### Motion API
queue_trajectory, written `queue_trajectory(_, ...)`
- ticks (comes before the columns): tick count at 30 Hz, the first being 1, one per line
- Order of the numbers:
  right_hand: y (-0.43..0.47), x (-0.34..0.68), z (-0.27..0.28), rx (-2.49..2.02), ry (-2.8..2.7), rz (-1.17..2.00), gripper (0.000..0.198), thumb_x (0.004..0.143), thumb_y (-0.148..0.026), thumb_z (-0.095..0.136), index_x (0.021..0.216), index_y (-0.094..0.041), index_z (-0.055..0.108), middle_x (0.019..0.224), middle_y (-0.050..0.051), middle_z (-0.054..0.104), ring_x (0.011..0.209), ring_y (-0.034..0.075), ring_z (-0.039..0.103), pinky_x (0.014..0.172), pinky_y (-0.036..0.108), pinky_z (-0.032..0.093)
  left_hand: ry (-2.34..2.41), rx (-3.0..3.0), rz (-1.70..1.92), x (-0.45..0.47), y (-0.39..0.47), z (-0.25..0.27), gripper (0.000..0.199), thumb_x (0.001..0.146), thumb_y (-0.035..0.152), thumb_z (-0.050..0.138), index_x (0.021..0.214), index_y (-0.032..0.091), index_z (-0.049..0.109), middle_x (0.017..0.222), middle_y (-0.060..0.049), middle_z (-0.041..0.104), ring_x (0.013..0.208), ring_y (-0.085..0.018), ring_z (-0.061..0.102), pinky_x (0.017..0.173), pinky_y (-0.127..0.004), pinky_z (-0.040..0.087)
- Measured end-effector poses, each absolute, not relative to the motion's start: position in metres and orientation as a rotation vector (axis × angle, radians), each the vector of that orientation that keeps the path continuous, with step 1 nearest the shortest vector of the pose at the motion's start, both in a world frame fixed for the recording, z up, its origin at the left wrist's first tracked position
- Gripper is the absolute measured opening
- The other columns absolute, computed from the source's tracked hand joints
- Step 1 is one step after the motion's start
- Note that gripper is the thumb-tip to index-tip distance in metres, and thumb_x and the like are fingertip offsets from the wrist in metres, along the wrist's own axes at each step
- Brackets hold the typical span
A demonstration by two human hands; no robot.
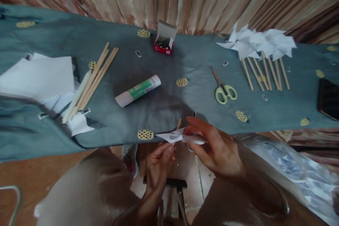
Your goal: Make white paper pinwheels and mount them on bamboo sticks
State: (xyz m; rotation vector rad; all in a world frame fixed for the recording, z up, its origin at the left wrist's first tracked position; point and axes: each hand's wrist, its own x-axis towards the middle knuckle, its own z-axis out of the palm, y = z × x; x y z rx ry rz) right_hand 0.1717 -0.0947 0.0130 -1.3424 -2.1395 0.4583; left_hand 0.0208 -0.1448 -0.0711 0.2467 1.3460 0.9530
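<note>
A white paper pinwheel (169, 136) is between my hands at the table's front edge, seen nearly edge-on. The tip of a wooden stick (179, 123) shows just behind it. From below, my left hand (160, 160) pinches the pinwheel near its middle, thumb and index finger together. My right hand (215, 144) grips the right side of the paper, its fingers curved around a blade. Whether the stick is fastened to the paper cannot be seen. Finished-looking white pinwheels (261, 42) on wooden sticks lie in a row at the back right.
Green-handled scissors (222, 90), a glue stick (138, 91) and an open red box (164, 44) of small metal pieces lie on the green tablecloth (159, 65). Loose sticks (92, 77) and white paper sheets (39, 77) are at left. A dark object (328, 99) sits far right.
</note>
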Motion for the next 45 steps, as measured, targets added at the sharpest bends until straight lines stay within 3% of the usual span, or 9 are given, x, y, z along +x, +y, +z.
queue_trajectory(10,-0.083,0.164,0.009,-1.285,-2.183,0.346,0.063,0.093,-0.014,0.058,0.149,-0.028,0.033,0.097,0.001,0.077,0.083,0.017,0.075,0.078,0.028,0.062,1.33,0.319,0.898,0.015,-0.153,-0.082,0.032,0.068,0.049,0.08,0.08,0.02,0.08,0.064,-0.003,0.068,0.053,-0.012,0.053,0.049,-0.022,0.04)
queue_trajectory(33,-0.081,0.162,0.008,-1.354,-2.148,0.384,0.048,0.094,-0.013,0.056,0.138,-0.023,0.041,0.096,0.002,0.078,0.087,0.017,0.075,0.079,0.027,0.062,1.358,0.277,0.93,0.017,-0.159,-0.089,0.038,0.065,0.051,0.083,0.084,0.018,0.081,0.064,-0.004,0.07,0.05,-0.009,0.052,0.048,-0.02,0.04)
queue_trajectory(38,-0.083,0.161,0.007,-1.515,-1.912,0.718,0.044,0.09,-0.016,0.063,0.131,-0.026,0.048,0.099,0.0,0.077,0.091,0.016,0.074,0.086,0.028,0.06,1.372,0.268,0.952,0.018,-0.159,-0.088,0.043,0.063,0.053,0.083,0.083,0.016,0.081,0.06,-0.004,0.068,0.047,-0.008,0.049,0.045,-0.018,0.038)
queue_trajectory(45,-0.073,0.16,0.002,-1.675,-1.428,1.134,0.04,0.083,-0.026,0.071,0.121,-0.024,0.059,0.101,0.003,0.077,0.092,0.019,0.074,0.082,0.033,0.059,1.375,0.286,0.959,0.02,-0.152,-0.066,0.032,0.067,0.043,0.083,0.082,0.015,0.08,0.054,0.001,0.062,0.047,-0.007,0.051,0.047,-0.017,0.039)
